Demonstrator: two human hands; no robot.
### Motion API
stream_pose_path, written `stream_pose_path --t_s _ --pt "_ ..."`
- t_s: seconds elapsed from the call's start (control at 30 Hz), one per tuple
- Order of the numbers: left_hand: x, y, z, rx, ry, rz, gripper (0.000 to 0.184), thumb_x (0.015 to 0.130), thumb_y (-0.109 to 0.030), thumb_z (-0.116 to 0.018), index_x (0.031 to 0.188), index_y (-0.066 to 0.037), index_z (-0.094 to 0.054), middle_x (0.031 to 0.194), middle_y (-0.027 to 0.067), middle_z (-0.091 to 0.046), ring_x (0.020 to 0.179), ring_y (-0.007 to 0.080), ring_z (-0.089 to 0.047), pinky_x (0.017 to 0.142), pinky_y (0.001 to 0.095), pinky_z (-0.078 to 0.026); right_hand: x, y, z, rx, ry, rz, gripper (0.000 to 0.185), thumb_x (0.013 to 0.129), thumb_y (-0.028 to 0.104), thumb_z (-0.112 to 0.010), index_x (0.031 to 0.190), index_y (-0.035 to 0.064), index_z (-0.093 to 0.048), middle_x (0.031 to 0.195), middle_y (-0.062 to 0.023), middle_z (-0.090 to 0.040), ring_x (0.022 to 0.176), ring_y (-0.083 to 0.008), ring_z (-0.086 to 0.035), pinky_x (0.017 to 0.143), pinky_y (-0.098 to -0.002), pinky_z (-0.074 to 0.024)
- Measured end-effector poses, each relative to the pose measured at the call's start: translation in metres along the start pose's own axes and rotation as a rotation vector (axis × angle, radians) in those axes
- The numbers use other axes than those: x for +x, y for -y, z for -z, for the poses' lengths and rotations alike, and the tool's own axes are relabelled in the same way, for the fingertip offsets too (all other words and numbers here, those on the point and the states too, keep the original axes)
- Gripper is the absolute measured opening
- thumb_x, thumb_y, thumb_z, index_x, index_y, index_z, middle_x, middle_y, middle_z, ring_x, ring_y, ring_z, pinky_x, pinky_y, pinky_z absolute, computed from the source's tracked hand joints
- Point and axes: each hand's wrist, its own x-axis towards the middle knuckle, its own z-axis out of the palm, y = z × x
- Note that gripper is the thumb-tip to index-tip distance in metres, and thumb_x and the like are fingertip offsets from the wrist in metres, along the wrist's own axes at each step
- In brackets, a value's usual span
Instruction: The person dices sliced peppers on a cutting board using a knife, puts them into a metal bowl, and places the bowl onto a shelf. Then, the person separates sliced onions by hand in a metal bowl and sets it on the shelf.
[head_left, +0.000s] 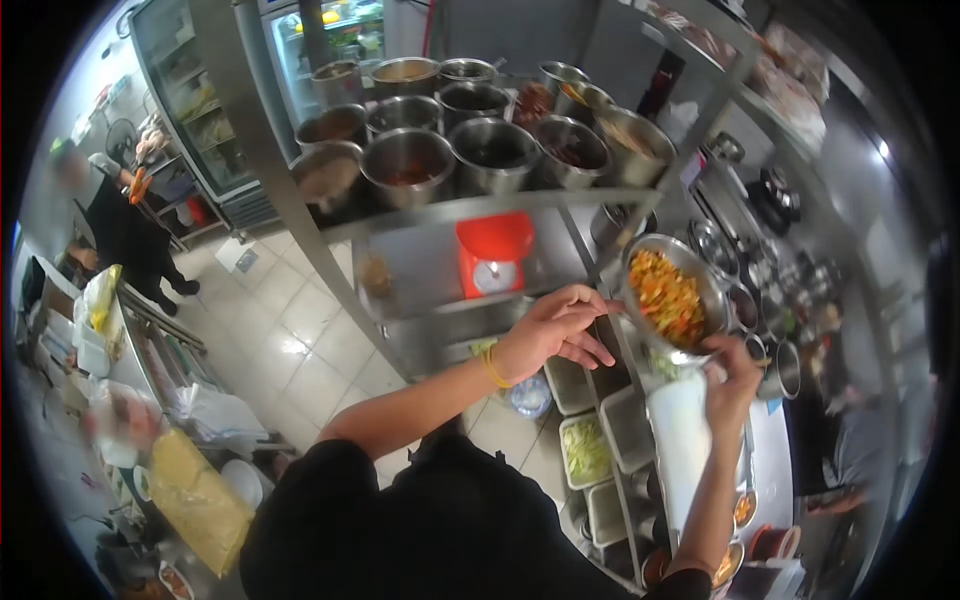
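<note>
A metal bowl (709, 290) is tilted toward me at the right of the head view, filled with chopped orange, yellow and red vegetables (664, 294). My right hand (735, 380) grips its lower right rim. Just left of the bowl, my left hand (562, 335) has its fingers stretched out and holds nothing. The fingertips come close to the bowl's rim; whether they touch it I cannot tell. A yellow band (494, 367) circles my left wrist. Below the bowl lies a white board (680, 430) on the counter.
Several metal pots (407, 168) line the shelf ahead. Beneath it stands a red scale (490, 262). Metal bins, one with shredded greens (586, 450), sit below my hands. A frame post (290, 190) rises at left. Another person (125, 225) stands farther left, holding something orange.
</note>
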Motion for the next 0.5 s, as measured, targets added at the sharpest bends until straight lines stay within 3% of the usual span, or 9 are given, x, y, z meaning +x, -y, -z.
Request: stream_pose_path --t_s 0.1,0.17,0.23,0.3,0.4,0.5 --pt "-0.014 -0.029 0.044 0.281 0.150 -0.133 0.026 0.101 -0.022 -0.050 0.123 -0.009 -0.048 0.140 0.0160 -0.050 0.100 0.0219 -0.067 0.083 0.0313 -0.055 0.109 0.031 -0.024 0.094 -0.023 0.210 0.019 0.081 -0.006 -0.056 0.099 -0.0039 -0.062 0.091 -0.0060 -0.066 0.085 -0.0100 -0.061 0.075 -0.0246 -0.0490" --pt "-0.026 -0.019 0.085 0.272 0.225 0.008 0.029 0.100 -0.023 -0.052 0.125 -0.010 -0.048 0.139 0.0160 -0.052 0.097 0.0203 -0.068 0.084 0.0312 -0.054 0.187 0.041 -0.050 0.081 -0.050 0.148 0.018 0.087 0.009 -0.063 0.099 -0.0041 -0.062 0.082 -0.0049 -0.066 0.075 -0.0091 -0.059 0.070 -0.0240 -0.0475" --pt "-0.045 0.010 0.126 0.274 0.165 0.139 0.030 0.099 -0.023 -0.054 0.125 -0.009 -0.050 0.136 0.0140 -0.054 0.098 0.0187 -0.067 0.086 0.0314 -0.053 0.261 0.048 -0.087 0.146 -0.052 0.158 0.027 0.085 0.019 -0.071 0.099 -0.0036 -0.065 0.080 -0.0073 -0.066 0.074 -0.0093 -0.059 0.068 -0.0246 -0.0470" --pt "-0.072 0.041 0.161 0.424 0.061 0.325 0.035 0.098 -0.022 -0.056 0.128 -0.005 -0.051 0.127 0.0079 -0.058 0.100 0.0173 -0.064 0.087 0.0318 -0.051 0.331 0.037 -0.126 0.053 -0.105 0.072 0.037 0.082 0.029 -0.075 0.099 -0.0022 -0.067 0.082 -0.0108 -0.070 0.073 -0.0148 -0.063 0.069 -0.0286 -0.0486" --pt "-0.118 0.066 0.194 0.397 0.021 0.351 0.028 0.098 -0.016 -0.055 0.122 -0.001 -0.055 0.124 0.0097 -0.059 0.107 0.0199 -0.061 0.096 0.0356 -0.049 0.413 0.019 -0.179 -0.142 -0.153 0.149 0.042 0.080 0.041 -0.075 0.100 0.0043 -0.071 0.088 -0.0155 -0.071 0.079 -0.0308 -0.069 0.073 -0.0390 -0.0513" --pt "-0.149 0.089 0.232 0.118 -0.201 0.263 0.031 0.098 -0.021 -0.056 0.122 -0.002 -0.057 0.122 0.0094 -0.059 0.112 0.0204 -0.057 0.098 0.0330 -0.045 0.480 0.004 -0.220 -0.248 -0.077 0.076 0.044 0.077 0.048 -0.075 0.096 0.0080 -0.073 0.084 -0.0161 -0.071 0.082 -0.0317 -0.069 0.075 -0.0398 -0.0521"
